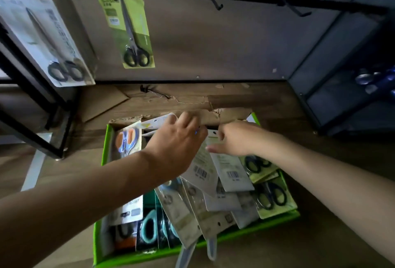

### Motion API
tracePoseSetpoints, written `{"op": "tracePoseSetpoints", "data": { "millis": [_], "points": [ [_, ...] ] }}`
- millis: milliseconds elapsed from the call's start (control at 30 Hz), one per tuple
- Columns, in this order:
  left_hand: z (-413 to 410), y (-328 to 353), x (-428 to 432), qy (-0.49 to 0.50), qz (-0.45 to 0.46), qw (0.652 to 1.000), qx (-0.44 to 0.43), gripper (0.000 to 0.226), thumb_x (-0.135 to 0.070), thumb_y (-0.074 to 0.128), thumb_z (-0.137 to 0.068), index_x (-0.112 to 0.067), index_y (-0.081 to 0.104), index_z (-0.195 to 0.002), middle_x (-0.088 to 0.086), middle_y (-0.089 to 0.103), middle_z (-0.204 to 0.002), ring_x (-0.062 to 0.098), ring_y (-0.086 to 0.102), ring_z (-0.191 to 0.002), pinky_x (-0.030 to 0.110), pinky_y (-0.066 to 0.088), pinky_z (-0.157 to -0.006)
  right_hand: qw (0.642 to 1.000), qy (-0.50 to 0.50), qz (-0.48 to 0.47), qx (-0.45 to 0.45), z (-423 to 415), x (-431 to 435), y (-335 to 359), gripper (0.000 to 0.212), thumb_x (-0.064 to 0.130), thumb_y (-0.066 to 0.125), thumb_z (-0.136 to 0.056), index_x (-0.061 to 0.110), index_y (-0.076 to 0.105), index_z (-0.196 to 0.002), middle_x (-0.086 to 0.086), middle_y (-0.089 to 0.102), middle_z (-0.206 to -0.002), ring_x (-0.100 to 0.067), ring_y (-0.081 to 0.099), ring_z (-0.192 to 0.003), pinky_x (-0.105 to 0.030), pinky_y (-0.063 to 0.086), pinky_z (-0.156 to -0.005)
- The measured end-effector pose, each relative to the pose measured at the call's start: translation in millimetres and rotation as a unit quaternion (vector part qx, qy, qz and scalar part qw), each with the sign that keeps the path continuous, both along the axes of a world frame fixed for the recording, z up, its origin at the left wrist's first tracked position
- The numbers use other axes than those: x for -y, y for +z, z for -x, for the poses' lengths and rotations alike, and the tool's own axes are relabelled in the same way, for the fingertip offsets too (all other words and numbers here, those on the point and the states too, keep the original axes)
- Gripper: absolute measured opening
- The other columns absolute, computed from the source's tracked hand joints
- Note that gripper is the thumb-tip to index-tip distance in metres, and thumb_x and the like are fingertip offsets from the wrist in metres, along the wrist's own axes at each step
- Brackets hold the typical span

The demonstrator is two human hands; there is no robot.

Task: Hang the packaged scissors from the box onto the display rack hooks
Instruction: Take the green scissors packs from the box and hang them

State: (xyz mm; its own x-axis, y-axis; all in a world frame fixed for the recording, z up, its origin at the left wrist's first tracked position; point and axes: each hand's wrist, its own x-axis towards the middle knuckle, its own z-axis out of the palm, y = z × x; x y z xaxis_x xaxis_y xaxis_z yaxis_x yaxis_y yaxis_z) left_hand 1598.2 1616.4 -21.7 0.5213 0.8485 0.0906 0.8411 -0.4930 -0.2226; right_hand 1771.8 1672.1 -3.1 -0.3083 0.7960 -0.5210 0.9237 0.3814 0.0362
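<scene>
A green box (98,231) on the floor is full of several packaged scissors. My left hand (177,145) reaches into its far end, fingers curled over the tops of white-backed packages (201,169). My right hand (235,139) pinches the top of one white package (230,173) with a barcode facing up. On the black rack bar, a green-carded pair of scissors (126,24) hangs from a hook. A grey-carded pair (44,32) hangs at the left. Two hooks (213,0) (296,10) to the right are bare.
Brown cardboard backs the rack and covers the floor; a torn flap (213,116) lies over the box's far end. A loose hook (154,92) lies on the cardboard. A black frame (32,126) stands left, a dark shelf unit (342,88) right.
</scene>
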Motion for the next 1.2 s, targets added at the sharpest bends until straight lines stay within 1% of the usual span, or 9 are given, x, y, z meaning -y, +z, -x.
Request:
{"op": "tracePoseSetpoints", "data": {
  "millis": [300, 500, 633, 700, 833, 900, 967, 1033, 1200],
  "points": [
    [-9.5, -11.1, 3.1, -0.011, 0.006, 1.0, 0.009, 0.041, -0.029, 0.073, -0.066, -0.015, 0.069, -0.105, 0.01, 0.064, -0.1, 0.026, 0.059, -0.089, 0.039, 0.053, -0.067, 0.993, 0.003, 0.111, 0.045, -6.5, 25.5, -19.5, 0.066, 0.068, 0.056, -0.083, 0.011, 0.057, -0.117, -0.006, 0.061, -0.1, -0.024, 0.058, -0.089, -0.028, 0.039, -0.06],
    [-14.3, -9.7, 2.2, -0.031, 0.011, 0.999, 0.018, 0.04, -0.025, 0.075, -0.059, -0.013, 0.07, -0.097, 0.011, 0.064, -0.094, 0.028, 0.059, -0.083, 0.039, 0.052, -0.061, 0.991, 0.005, 0.13, 0.016, -2.7, 20.8, -8.0, 0.031, 0.041, 0.064, -0.089, 0.012, 0.057, -0.085, -0.002, 0.049, -0.072, -0.021, 0.052, -0.071, -0.024, 0.034, -0.047],
    [-17.9, -9.0, -1.6, -0.031, 0.003, 0.999, 0.024, 0.036, -0.02, 0.072, -0.059, -0.009, 0.071, -0.093, 0.012, 0.064, -0.09, 0.029, 0.06, -0.079, 0.037, 0.052, -0.057, 0.999, -0.017, 0.033, 0.007, 0.1, 24.6, 5.8, 0.016, 0.011, 0.058, -0.088, 0.009, 0.054, -0.073, -0.005, 0.052, -0.07, -0.022, 0.053, -0.061, -0.024, 0.038, -0.047],
    [-18.1, -7.9, -7.4, -0.02, -0.006, 0.999, 0.028, 0.032, -0.019, 0.069, -0.064, -0.01, 0.07, -0.095, 0.01, 0.064, -0.09, 0.028, 0.061, -0.08, 0.037, 0.052, -0.059, 0.999, -0.041, -0.025, -0.011, -2.9, 19.9, 14.4, 0.004, 0.005, 0.059, -0.085, 0.009, 0.059, -0.083, -0.007, 0.059, -0.08, -0.024, 0.058, -0.069, -0.028, 0.046, -0.055],
    [-15.0, -0.4, -24.0, 0.031, -0.004, 0.999, 0.036, 0.031, -0.021, 0.079, -0.059, -0.012, 0.069, -0.088, 0.007, 0.064, -0.084, 0.026, 0.061, -0.075, 0.034, 0.05, -0.057, 0.989, -0.108, -0.075, -0.07, -13.5, 7.5, 31.3, 0.017, 0.002, 0.056, -0.086, 0.004, 0.064, -0.101, -0.01, 0.062, -0.098, -0.027, 0.058, -0.083, -0.028, 0.042, -0.064],
    [-14.0, 9.1, -28.9, 0.06, -0.007, 0.998, 0.022, 0.036, -0.029, 0.076, -0.07, -0.015, 0.066, -0.101, 0.005, 0.063, -0.098, 0.025, 0.06, -0.089, 0.034, 0.049, -0.066, 0.981, -0.135, -0.08, -0.111, -18.5, 2.1, 33.1, 0.019, 0.001, 0.054, -0.086, 0.003, 0.064, -0.103, -0.012, 0.063, -0.103, -0.026, 0.056, -0.083, -0.027, 0.045, -0.066],
    [-7.8, 12.5, -35.6, 0.1, -0.007, 0.995, 0.009, 0.035, -0.034, 0.055, -0.091, -0.016, 0.054, -0.121, 0.004, 0.055, -0.121, 0.025, 0.051, -0.113, 0.035, 0.045, -0.083, 0.971, -0.162, -0.085, -0.154, -20.2, -2.2, 31.3, 0.02, 0.001, 0.052, -0.085, 0.005, 0.061, -0.102, -0.01, 0.061, -0.106, -0.025, 0.057, -0.09, -0.029, 0.048, -0.072],
    [0.6, 20.2, -41.1, 0.142, -0.004, 0.99, 0.004, 0.031, -0.032, 0.043, -0.098, -0.016, 0.05, -0.123, 0.004, 0.053, -0.126, 0.025, 0.047, -0.119, 0.035, 0.042, -0.088, 0.958, -0.187, -0.093, -0.199, -20.0, -6.5, 25.1, 0.019, 0.0, 0.05, -0.083, 0.009, 0.058, -0.097, -0.008, 0.06, -0.105, -0.027, 0.058, -0.094, -0.031, 0.05, -0.076],
    [19.6, 28.4, -62.6, 0.242, 0.096, 0.954, 0.148, 0.029, -0.03, 0.044, -0.1, -0.01, 0.055, -0.117, 0.014, 0.059, -0.121, 0.033, 0.05, -0.115, 0.039, 0.042, -0.087, 0.936, -0.188, -0.109, -0.276, -8.8, -13.1, 16.3, 0.019, -0.001, 0.045, -0.088, 0.018, 0.047, -0.084, 0.0, 0.05, -0.086, -0.025, 0.051, -0.082, -0.03, 0.038, -0.063]
  ]
}}
